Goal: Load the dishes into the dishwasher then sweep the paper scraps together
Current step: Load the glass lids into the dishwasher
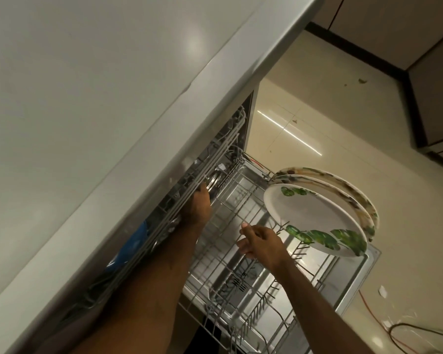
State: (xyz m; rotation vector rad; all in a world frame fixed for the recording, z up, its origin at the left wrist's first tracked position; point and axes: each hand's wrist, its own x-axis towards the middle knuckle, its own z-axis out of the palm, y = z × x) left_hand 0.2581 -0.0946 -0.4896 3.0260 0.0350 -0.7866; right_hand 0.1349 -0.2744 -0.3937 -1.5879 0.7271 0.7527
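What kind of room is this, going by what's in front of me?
Most likely a home kitchen. A dishwasher stands open under a countertop, its lower rack pulled out with leaf-patterned plates standing in it, and cabinets line the tiled floor.

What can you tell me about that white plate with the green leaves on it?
The round white plate with green leaf prints looks like glossy ceramic or melamine, with leaves near two parts of its rim. It stands on edge, tilted, among the tines of the pulled-out grey wire lower rack, in front of two plates with olive-patterned rims. The right hand hovers near it without touching.
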